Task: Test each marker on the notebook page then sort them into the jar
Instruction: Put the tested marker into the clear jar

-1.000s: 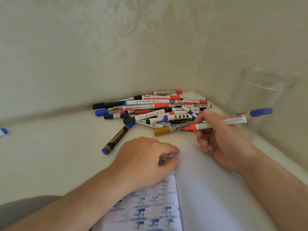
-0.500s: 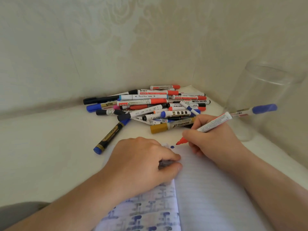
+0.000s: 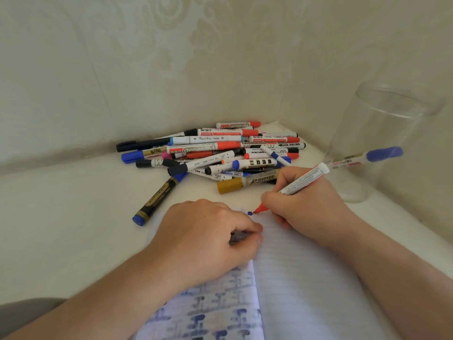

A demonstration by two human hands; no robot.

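The right hand (image 3: 304, 204), gripping the red-tipped marker (image 3: 291, 187), has lowered its tip onto the notebook (image 3: 306, 278) page; left hand (image 3: 208, 239) pinches a dark cap (image 3: 239, 238); testing begins.

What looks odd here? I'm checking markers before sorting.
The marker in the right hand has a red tip but a blue cap on its back end, and the dot beside its tip on the notebook is blue.
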